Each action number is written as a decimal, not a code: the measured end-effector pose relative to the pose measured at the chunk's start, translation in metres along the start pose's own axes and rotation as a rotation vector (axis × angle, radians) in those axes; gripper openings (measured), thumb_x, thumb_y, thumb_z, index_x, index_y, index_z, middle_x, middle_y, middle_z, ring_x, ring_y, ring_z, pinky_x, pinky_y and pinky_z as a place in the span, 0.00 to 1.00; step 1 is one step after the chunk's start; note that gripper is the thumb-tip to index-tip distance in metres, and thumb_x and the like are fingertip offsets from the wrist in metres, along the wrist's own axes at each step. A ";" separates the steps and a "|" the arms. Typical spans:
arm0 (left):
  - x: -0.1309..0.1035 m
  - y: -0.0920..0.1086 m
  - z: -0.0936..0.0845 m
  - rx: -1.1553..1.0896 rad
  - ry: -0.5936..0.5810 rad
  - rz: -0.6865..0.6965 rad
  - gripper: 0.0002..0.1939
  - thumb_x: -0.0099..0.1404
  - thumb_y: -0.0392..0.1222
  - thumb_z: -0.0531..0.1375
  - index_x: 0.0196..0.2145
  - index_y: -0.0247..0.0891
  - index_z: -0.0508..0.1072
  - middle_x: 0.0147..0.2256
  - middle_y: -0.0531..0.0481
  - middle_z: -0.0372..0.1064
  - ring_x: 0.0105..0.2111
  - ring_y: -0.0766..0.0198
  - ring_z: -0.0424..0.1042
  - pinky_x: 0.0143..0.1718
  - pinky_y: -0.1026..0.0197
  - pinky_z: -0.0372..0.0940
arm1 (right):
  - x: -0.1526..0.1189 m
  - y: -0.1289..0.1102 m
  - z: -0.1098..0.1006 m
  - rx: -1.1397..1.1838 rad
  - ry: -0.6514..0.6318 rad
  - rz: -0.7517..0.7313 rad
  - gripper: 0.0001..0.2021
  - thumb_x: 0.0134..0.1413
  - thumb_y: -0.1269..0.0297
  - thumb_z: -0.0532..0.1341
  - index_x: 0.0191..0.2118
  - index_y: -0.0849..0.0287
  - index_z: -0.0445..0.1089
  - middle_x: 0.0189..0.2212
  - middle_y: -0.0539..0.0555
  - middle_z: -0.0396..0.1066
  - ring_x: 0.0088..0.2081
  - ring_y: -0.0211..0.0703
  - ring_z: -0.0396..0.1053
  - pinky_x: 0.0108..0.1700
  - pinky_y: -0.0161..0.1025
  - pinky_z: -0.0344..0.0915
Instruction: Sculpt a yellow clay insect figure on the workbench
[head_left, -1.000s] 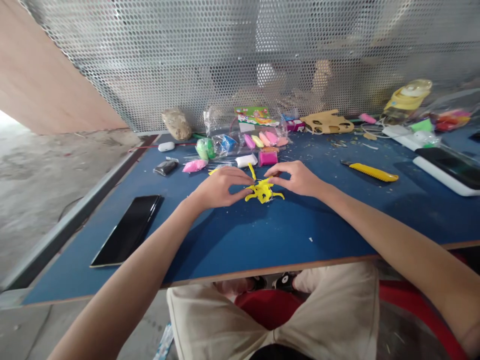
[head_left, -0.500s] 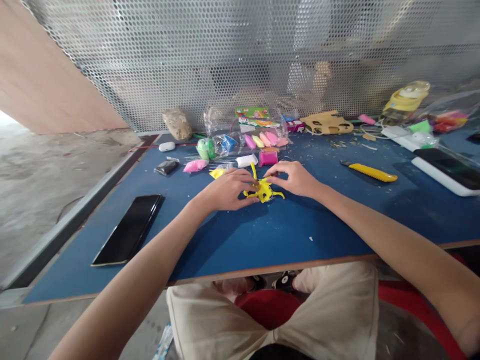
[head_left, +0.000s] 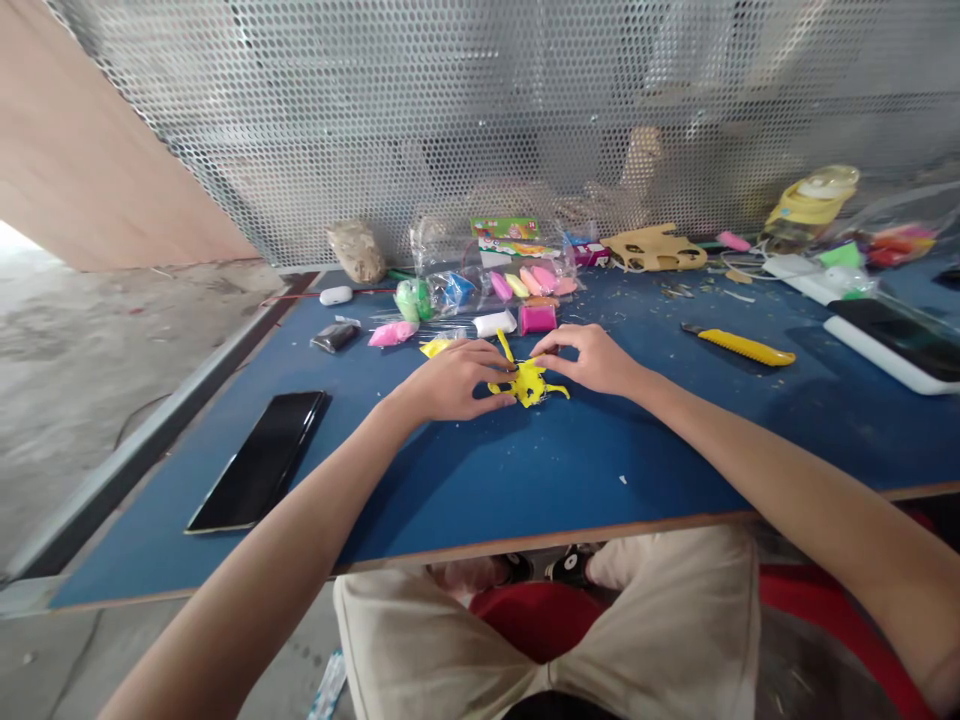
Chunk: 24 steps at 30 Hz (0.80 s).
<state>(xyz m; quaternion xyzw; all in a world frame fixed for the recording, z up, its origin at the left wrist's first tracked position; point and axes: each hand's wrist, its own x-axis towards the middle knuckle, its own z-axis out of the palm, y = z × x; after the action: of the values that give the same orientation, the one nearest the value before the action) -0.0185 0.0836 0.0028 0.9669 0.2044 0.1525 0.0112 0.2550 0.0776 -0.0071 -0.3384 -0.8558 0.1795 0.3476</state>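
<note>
A yellow modelling clay piece (head_left: pixel 531 384) with thin arms sticking out and a ragged hole in its middle lies on the blue table. My left hand (head_left: pixel 461 380) curls round its left side, thumb and fingers closed on the clay. From the upper right, my right hand (head_left: pixel 585 357) pinches the clay's edge between thumb and fingertips. One yellow strip sticks up between the two hands. Just behind my left hand is a packet of yellow clay (head_left: pixel 437 345), partly hidden by the hand. A white clay packet (head_left: pixel 495 323) and a magenta one (head_left: pixel 538 319) lie beyond.
A phone (head_left: pixel 259 462) lies at the left, and a yellow utility knife (head_left: pixel 742 347) at the right. Pink (head_left: pixel 393 333) and black (head_left: pixel 335 336) clay packets sit further back. A clear bag of coloured clay (head_left: pixel 525 283) stands near the perforated metal screen (head_left: pixel 375 110).
The upright yellow strip leans a little more to the left. Both hands stay at the clay with only slight finger movement.
</note>
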 end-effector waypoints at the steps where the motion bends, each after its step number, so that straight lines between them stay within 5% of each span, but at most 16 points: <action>1: 0.001 0.000 0.001 -0.004 -0.003 0.002 0.17 0.72 0.53 0.60 0.50 0.44 0.82 0.51 0.47 0.79 0.54 0.53 0.73 0.58 0.48 0.65 | 0.000 0.000 0.000 -0.004 0.001 -0.002 0.10 0.64 0.56 0.64 0.41 0.54 0.80 0.38 0.53 0.81 0.39 0.44 0.76 0.46 0.44 0.69; 17: 0.001 0.002 0.001 -0.062 -0.017 -0.006 0.17 0.71 0.55 0.61 0.50 0.45 0.82 0.54 0.45 0.77 0.55 0.52 0.73 0.60 0.46 0.64 | -0.001 0.001 -0.001 -0.001 0.001 0.001 0.09 0.64 0.58 0.64 0.42 0.53 0.80 0.38 0.52 0.81 0.39 0.43 0.76 0.45 0.43 0.69; 24: -0.002 0.000 -0.011 -0.158 0.029 -0.141 0.21 0.71 0.56 0.59 0.52 0.39 0.78 0.48 0.43 0.78 0.49 0.54 0.75 0.53 0.52 0.67 | -0.001 0.000 -0.001 -0.012 0.018 0.001 0.09 0.64 0.57 0.64 0.42 0.53 0.80 0.38 0.52 0.81 0.38 0.44 0.76 0.44 0.43 0.69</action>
<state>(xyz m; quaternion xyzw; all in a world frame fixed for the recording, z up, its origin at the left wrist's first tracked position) -0.0235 0.0828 0.0125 0.9438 0.2596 0.1810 0.0949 0.2566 0.0772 -0.0068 -0.3426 -0.8535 0.1716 0.3532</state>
